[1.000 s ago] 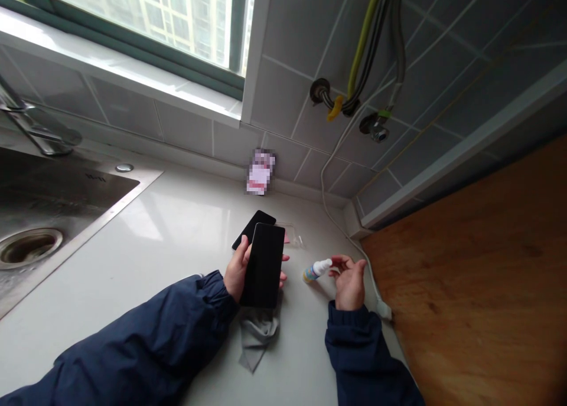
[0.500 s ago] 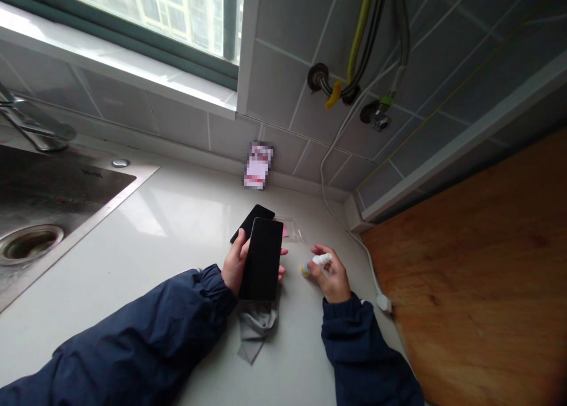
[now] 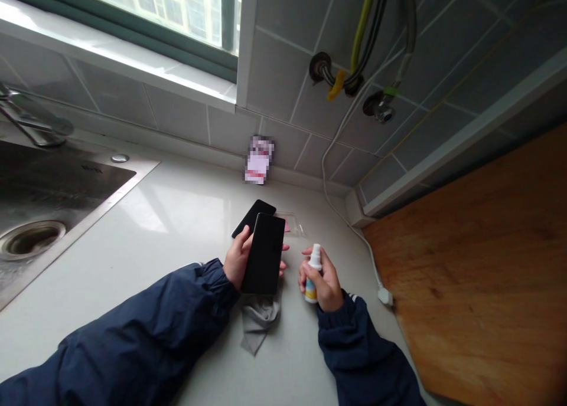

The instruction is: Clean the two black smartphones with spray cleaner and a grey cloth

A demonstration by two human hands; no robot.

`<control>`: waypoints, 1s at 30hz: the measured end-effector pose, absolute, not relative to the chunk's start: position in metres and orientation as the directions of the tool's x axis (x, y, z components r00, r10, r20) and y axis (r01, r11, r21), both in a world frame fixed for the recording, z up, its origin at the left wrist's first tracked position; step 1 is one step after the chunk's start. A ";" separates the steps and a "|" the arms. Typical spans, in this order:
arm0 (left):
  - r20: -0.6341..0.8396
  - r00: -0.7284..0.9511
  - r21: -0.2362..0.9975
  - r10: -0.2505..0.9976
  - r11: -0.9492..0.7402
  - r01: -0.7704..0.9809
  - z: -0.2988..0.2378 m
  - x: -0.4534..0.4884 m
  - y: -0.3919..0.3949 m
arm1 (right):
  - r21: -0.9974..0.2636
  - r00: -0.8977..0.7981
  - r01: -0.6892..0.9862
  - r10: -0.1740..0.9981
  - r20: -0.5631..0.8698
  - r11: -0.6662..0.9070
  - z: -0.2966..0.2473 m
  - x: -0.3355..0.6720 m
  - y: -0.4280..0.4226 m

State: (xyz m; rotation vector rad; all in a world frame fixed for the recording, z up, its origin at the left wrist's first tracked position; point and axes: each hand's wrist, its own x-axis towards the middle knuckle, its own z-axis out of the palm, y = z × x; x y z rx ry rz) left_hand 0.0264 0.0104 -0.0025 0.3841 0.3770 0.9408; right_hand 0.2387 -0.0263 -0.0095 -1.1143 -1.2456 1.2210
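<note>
Phone (image 3: 264, 255) sits in the left hand (image 3: 236, 265), gripped by its edges, presumably to leave the front uncovered, while the right hand (image 3: 328, 287), nearby, clasps a small bottle (image 3: 311, 290), nozzle (image 3: 315, 256) uppermost.

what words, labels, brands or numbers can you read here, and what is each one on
No text can be read for certain.
Bottle: coloured label, too small and blurred to read.
Pink-and-white thing by the wall: pixelated, unreadable.
Sink: dark marks on its inner wall, too small to tell if they are letters.
Held phone and other phone: dark faces, no text seen.
</note>
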 end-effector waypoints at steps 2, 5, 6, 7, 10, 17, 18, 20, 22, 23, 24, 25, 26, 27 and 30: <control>-0.128 0.555 0.464 0.822 0.544 -0.699 -0.004 0.026 0.011 | -0.997 -0.075 -0.071 0.997 0.035 0.030 -0.006 0.234 -0.030; -0.139 0.553 0.467 0.821 0.547 -0.695 -0.005 0.027 0.011 | -0.986 -0.141 -0.160 0.990 -0.024 -0.047 -0.001 0.233 -0.031; -0.150 0.544 0.471 0.825 0.544 -0.694 -0.004 0.027 0.011 | -0.974 -0.180 -0.211 0.982 -0.049 -0.087 0.001 0.234 -0.031; -0.163 0.538 0.476 0.827 0.544 -0.691 -0.003 0.027 0.011 | -0.955 -0.224 -0.264 0.972 -0.073 -0.132 0.003 0.235 -0.031; -0.196 0.525 0.487 0.828 0.547 -0.681 0.000 0.028 0.010 | -0.892 -0.337 -0.379 0.935 -0.115 -0.246 0.006 0.238 -0.029; -0.250 0.509 0.471 0.823 0.563 -0.679 0.007 0.030 0.009 | -0.835 -0.411 -0.434 0.899 -0.150 -0.338 0.010 0.240 -0.026; -0.256 0.503 0.474 0.825 0.561 -0.679 0.007 0.030 0.009 | -0.836 -0.409 -0.432 0.900 -0.154 -0.340 0.011 0.239 -0.026; -0.260 0.497 0.484 0.828 0.557 -0.675 0.008 0.031 0.009 | -0.833 -0.410 -0.438 0.900 -0.149 -0.337 0.012 0.238 -0.026; -0.259 0.496 0.492 0.829 0.555 -0.671 0.008 0.031 0.009 | -0.824 -0.434 -0.449 0.890 -0.138 -0.346 0.013 0.239 -0.027; -0.257 0.498 0.495 0.828 0.556 -0.668 0.007 0.031 0.009 | -0.818 -0.450 -0.454 0.883 -0.133 -0.354 0.013 0.239 -0.027; -0.254 0.503 0.495 0.826 0.557 -0.667 0.007 0.031 0.009 | -0.813 -0.463 -0.456 0.877 -0.132 -0.363 0.014 0.240 -0.027; -0.250 0.507 0.493 0.825 0.559 -0.667 0.006 0.030 0.009 | -0.811 -0.472 -0.455 0.872 -0.132 -0.369 0.014 0.241 -0.027; -0.245 0.511 0.490 0.824 0.560 -0.668 0.006 0.030 0.009 | -0.811 -0.474 -0.452 0.870 -0.134 -0.372 0.015 0.241 -0.027; -0.242 0.514 0.485 0.823 0.562 -0.670 0.005 0.030 0.009 | -0.813 -0.473 -0.450 0.871 -0.135 -0.370 0.015 0.242 -0.027; -0.241 0.517 0.468 0.821 0.565 -0.679 0.005 0.031 0.009 | -0.823 -0.459 -0.440 0.878 -0.137 -0.359 0.014 0.240 -0.028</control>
